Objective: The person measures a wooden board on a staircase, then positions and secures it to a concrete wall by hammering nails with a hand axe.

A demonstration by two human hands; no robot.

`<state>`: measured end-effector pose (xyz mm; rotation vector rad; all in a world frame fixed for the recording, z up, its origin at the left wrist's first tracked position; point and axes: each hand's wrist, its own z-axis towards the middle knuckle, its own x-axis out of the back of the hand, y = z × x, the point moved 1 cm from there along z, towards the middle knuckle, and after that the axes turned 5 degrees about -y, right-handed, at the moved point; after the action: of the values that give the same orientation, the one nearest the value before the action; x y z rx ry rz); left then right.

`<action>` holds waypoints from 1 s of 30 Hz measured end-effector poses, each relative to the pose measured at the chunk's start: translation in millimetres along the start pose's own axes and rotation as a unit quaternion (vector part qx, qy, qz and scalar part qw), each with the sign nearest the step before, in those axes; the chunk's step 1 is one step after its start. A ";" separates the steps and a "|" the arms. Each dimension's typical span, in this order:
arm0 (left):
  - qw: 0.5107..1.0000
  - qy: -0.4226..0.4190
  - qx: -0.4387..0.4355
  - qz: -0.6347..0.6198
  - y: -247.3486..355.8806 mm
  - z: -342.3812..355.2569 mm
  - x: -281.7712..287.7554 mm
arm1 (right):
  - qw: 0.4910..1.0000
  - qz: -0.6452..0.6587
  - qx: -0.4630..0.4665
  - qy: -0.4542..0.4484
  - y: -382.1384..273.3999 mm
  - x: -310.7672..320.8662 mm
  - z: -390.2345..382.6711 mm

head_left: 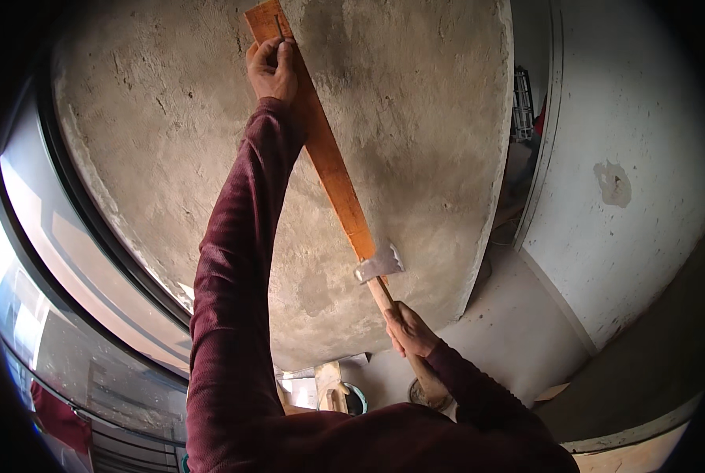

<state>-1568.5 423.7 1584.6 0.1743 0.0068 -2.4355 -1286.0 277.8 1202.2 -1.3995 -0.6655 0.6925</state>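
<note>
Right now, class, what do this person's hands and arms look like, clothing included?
The left hand and right hand wear no gloves. The left sleeve and right sleeve are long, dark maroon and finely textured, each reaching the wrist.

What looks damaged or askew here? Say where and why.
The white wall at right has a ragged grey patch, perhaps missing paint, standing out from the paler surface. The orange board looks askew, slanting across the rough wall.
</note>
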 end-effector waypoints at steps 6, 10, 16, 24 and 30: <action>0.999 -0.028 -0.016 0.033 -44.0 1.0 -25.2 | 0.994 0.001 0.108 -0.015 -41.4 13.4 101.6; 0.999 -0.016 0.009 0.044 -48.4 3.7 -46.2 | 0.992 0.038 0.116 -0.017 -55.7 28.1 142.2; 0.998 -0.002 0.018 0.055 -56.9 5.1 -42.3 | 0.995 0.058 0.085 0.001 -57.4 19.4 150.9; 0.996 0.053 -0.068 -0.029 -34.9 5.1 -42.9 | 0.990 0.124 0.045 -0.045 -56.4 30.1 162.9; 0.984 0.100 -0.135 0.057 -36.0 18.9 -68.9 | 0.995 0.077 0.057 -0.011 -48.6 30.7 164.4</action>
<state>-1541.9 494.5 1610.6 0.2866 0.4040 -2.2649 -1390.6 404.0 1261.1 -1.3488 -0.5297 0.8553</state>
